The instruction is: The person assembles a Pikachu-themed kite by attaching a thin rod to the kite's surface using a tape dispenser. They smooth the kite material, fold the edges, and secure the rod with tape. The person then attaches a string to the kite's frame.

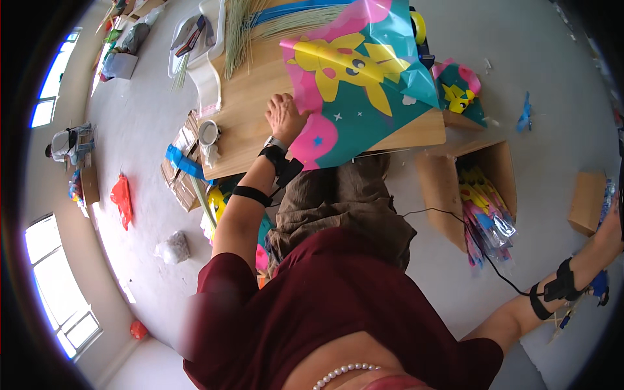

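Observation:
A glossy printed kite sheet (351,123), teal and pink with a yellow cartoon figure, lies over the right part of a wooden table (253,71). Its front point hangs past the near edge. My left hand (284,117) rests at the sheet's left edge, fingers apart and laid down on the table and the pink border. Far out to the right stretches my right arm; at the dark rim of the view, my right hand (612,224) is mostly cut off, and its fingers cannot be made out.
A tape roll (208,133) sits at the table's left edge. Thin pale sticks (240,32) and a white tray (218,32) lie toward the back. An open carton (442,192) of packaged kites stands right of my legs; a smaller box (585,201) is beyond. A cable crosses from my right arm.

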